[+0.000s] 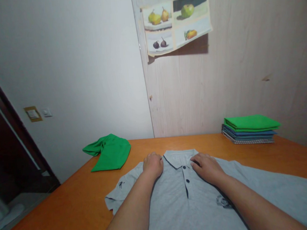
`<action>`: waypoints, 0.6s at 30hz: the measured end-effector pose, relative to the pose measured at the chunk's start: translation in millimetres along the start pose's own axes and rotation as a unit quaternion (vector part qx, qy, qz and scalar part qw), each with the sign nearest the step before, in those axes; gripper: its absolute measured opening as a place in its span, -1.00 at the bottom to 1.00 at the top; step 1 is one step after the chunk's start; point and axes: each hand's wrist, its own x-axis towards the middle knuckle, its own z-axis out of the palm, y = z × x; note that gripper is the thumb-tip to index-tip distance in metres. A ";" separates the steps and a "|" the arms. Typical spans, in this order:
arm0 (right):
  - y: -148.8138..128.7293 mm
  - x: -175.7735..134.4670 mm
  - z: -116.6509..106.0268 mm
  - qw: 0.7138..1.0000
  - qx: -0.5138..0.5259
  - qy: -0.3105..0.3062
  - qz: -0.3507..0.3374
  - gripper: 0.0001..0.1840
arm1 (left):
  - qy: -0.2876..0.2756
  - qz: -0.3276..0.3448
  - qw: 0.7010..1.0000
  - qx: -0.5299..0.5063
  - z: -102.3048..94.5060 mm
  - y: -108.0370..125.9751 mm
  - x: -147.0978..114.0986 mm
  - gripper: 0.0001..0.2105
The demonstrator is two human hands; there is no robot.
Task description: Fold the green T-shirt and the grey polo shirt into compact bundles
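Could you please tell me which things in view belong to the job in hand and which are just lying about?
In use:
grey polo shirt, laid front up
left hand and right hand, both on it
orange-brown table

Apparently just lying about:
rumpled green cloth, at left
folded fabric stack, green on top, at right

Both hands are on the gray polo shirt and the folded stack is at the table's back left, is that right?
No: the head view shows the folded stack at the table's back right. The left hand and right hand are on the gray polo shirt.
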 end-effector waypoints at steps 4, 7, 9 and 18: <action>0.0 -0.2 0.1 1.000 0.001 0.005 -0.004 -0.64 | 0.008 0.004 1.000 -0.007 -1.7 -0.2 -0.3 -0.72; 0.2 0.4 0.6 1.000 -0.003 0.001 -0.003 -0.64 | 0.008 0.026 0.999 -0.019 -3.2 2.9 -1.0 -0.72; 0.2 0.9 0.8 1.000 -0.004 -0.003 -0.002 -0.64 | 0.005 0.039 0.999 -0.024 -2.8 4.8 -1.5 -0.74; -1.5 -0.5 -0.5 1.000 0.000 0.007 -0.004 -0.63 | 0.030 0.052 0.997 -0.050 1.5 7.5 0.4 -0.74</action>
